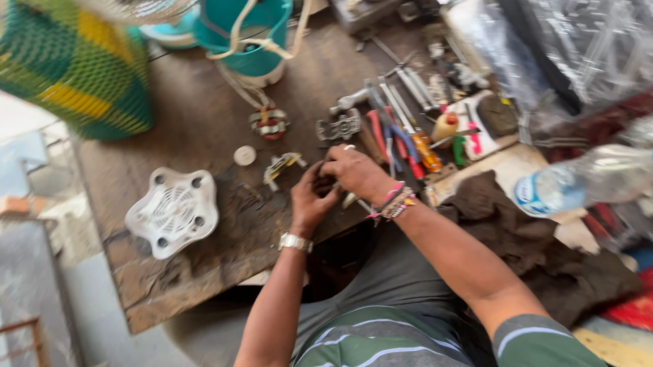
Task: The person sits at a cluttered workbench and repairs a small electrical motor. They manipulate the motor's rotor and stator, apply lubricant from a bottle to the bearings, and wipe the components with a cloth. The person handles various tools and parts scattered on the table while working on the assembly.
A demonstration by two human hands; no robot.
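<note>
Your left hand [310, 197] and right hand [352, 171] are curling their fingers around a small dark part [325, 185] above the bench [198, 128], near the pliers [407, 146].

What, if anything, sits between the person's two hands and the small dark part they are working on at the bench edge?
Nothing visible. The left hand and right hand both close directly around the small dark part over the wooden bench. The pliers and screwdrivers lie behind the hands, and the white fan cover lies off to the side, apart.
</note>
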